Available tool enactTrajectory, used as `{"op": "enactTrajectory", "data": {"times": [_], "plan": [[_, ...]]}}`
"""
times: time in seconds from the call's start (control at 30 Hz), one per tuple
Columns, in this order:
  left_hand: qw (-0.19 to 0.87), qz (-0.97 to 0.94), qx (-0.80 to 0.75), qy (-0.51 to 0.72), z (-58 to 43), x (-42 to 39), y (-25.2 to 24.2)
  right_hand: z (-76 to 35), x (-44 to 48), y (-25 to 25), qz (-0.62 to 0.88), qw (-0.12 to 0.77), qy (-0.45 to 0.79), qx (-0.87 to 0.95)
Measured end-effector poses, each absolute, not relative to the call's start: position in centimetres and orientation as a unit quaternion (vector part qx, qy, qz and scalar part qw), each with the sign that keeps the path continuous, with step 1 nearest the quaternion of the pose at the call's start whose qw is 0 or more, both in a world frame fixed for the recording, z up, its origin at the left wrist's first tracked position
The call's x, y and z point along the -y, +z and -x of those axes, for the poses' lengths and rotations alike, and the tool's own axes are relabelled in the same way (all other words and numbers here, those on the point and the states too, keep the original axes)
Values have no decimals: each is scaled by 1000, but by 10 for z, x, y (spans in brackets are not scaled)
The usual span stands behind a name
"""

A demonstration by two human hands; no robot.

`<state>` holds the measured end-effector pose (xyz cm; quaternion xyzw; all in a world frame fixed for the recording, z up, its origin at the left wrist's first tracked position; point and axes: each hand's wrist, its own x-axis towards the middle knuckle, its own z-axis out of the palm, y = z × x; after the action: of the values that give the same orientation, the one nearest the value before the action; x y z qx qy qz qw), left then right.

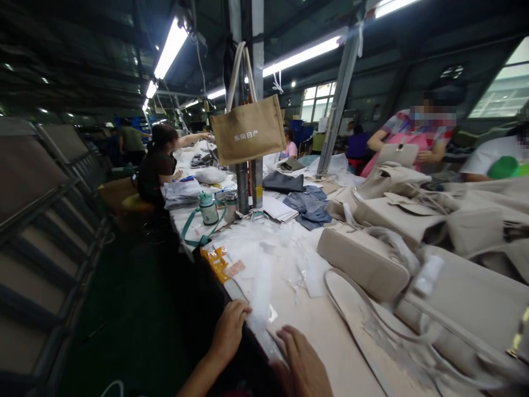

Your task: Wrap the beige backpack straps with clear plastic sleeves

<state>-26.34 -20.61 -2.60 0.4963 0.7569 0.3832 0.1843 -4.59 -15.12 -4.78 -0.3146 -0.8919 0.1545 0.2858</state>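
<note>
Your left hand (229,329) has its fingers drawn together beside the clear plastic strip (261,292) at the table's (314,314) near edge; I can't tell whether it pinches anything. Your right hand (303,358), blurred, looks loosely spread. The strip should be light, limp and slippery: pinch it by an edge. Farther off, a lidded bottle (209,212) stands and a brown bag (248,132) hangs, contents hidden.

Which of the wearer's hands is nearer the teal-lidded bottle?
Left. The left hand is at the near edge of the table, short of the bottle; the right hand is farther back and more to the right.
</note>
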Motion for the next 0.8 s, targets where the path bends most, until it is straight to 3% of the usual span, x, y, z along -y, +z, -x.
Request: {"op": "enactTrajectory", "data": {"times": [0.2, 0.4, 0.53, 0.63, 0.8], "plan": [[235, -480, -746, 398, 284, 203, -21, 121, 142, -25, 302, 160, 106, 934], [241, -502, -713, 426, 283, 196, -2, 102, 123, -35, 398, 261, 434, 765], [270, -597, -647, 390, 271, 181, 5, 90, 118, -28, 433, 310, 497, 685], [250, -648, -637, 333, 264, 169, -9, 77, 121, -25, 419, 325, 398, 748], [253, -661, -629, 322, 259, 158, -33, 52, 139, -43, 229, 284, 32, 930]]}}
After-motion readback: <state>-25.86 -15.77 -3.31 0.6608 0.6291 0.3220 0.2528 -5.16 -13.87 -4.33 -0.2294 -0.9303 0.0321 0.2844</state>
